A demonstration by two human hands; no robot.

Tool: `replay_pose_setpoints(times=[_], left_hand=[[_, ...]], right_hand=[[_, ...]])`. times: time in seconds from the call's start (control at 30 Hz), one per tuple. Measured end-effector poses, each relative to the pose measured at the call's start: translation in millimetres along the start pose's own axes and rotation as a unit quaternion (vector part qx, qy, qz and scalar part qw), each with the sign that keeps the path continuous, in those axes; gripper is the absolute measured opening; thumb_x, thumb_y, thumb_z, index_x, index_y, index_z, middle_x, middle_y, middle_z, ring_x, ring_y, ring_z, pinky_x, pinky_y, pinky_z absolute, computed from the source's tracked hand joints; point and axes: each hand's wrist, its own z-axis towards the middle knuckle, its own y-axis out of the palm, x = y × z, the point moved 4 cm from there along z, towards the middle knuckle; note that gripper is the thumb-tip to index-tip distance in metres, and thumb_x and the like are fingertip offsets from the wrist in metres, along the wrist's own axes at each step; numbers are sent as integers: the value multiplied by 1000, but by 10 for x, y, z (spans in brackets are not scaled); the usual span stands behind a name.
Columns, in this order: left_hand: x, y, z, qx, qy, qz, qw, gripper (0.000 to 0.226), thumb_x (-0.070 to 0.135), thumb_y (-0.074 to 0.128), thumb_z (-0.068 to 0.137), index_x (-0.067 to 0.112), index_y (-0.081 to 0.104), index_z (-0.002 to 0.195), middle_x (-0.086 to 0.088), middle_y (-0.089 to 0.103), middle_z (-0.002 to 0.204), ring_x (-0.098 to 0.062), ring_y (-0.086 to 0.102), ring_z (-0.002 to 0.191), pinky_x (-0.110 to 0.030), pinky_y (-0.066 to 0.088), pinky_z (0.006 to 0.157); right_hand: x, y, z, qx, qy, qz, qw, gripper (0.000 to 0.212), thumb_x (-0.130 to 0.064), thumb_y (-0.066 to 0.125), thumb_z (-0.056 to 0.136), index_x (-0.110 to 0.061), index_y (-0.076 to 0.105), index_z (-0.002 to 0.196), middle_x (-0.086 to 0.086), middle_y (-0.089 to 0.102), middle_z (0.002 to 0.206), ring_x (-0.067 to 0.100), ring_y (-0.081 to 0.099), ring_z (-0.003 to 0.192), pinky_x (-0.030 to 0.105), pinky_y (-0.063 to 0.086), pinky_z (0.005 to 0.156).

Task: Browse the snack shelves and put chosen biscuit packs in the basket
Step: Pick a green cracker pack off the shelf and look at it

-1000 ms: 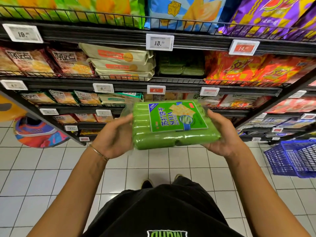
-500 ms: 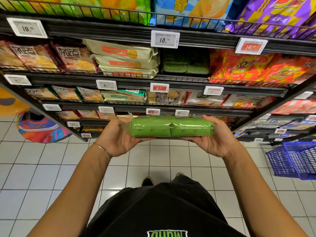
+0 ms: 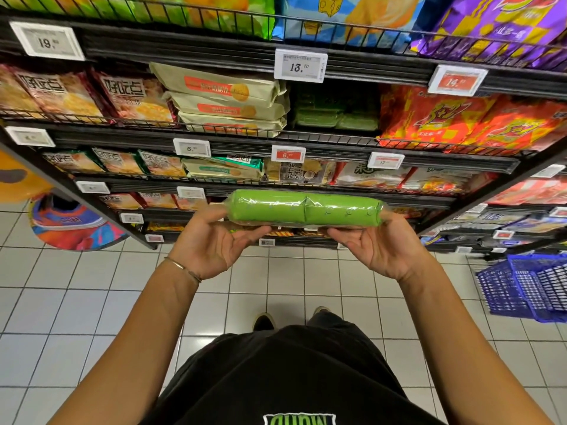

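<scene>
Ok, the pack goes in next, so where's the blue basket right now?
Head view, far right: the blue basket sits on the tiled floor, right of the right hand gripping the green biscuit pack.

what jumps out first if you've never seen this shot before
The green biscuit pack sits dead centre, held edge-on, with the left hand gripping one end and the right hand the other. Next come the glossy red and orange bags at upper right, and the blue basket low at the right edge.
</scene>
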Motion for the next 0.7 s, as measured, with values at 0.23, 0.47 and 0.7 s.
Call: replay_pose_setpoints(times=[0.23, 0.47, 0.7], left_hand=[[34, -23, -11, -8, 39, 23, 999, 49, 51, 44, 106, 23, 62, 142, -12, 62, 143, -34, 62, 127, -40, 49, 107], [119, 82, -47, -100, 57, 67, 991, 71, 71, 40, 98, 27, 45, 154, -8, 52, 153, -33, 57, 133, -49, 50, 101], [30, 193, -69, -179, -9, -9, 984, 106, 89, 33, 85, 21, 14, 165, -17, 14, 171, -44, 14, 156, -69, 5, 122]], right_hand=[[-18, 56, -55, -42, -32, -61, 997, 42, -30, 61, 93, -20, 71, 133, 20, 69, 133, 38, 72, 112, 42, 65, 82], [-115, 150, -106, -135, -87, -14, 987, 76, -18, 72, 84, -32, 46, 155, 5, 55, 153, 30, 63, 128, 47, 54, 99], [-100, 182, -94, -97, -89, -53, 990, 65, -21, 59, 85, -23, 53, 150, 10, 63, 144, 32, 66, 124, 51, 57, 99]])
